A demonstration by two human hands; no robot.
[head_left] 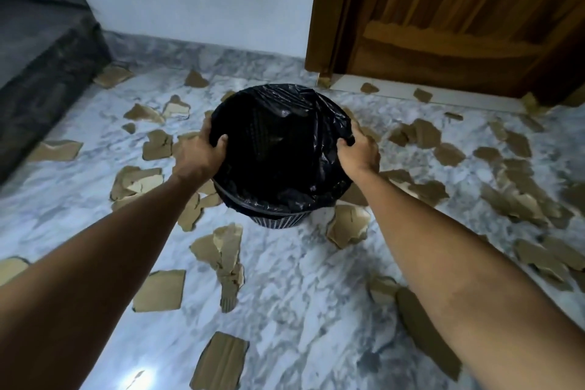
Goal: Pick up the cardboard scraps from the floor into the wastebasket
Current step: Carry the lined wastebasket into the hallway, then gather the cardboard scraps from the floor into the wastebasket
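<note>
A round mesh wastebasket (278, 220) lined with a black plastic bag sits in the middle of the view, tilted toward me. My left hand (199, 149) grips its left rim, thumb inside the bag. My right hand (359, 150) grips the right rim. The bag's inside is dark and I see no scraps in it. Several torn brown cardboard scraps lie all around on the marble floor, such as one (160, 290) at front left, one (348, 225) just right of the basket and one (220, 361) near my feet.
A dark grey sofa or mattress (41, 57) stands at the left. A wooden door (459, 16) is at the back right, with a white wall between them. The grey-veined marble floor (285, 294) spreads in every direction.
</note>
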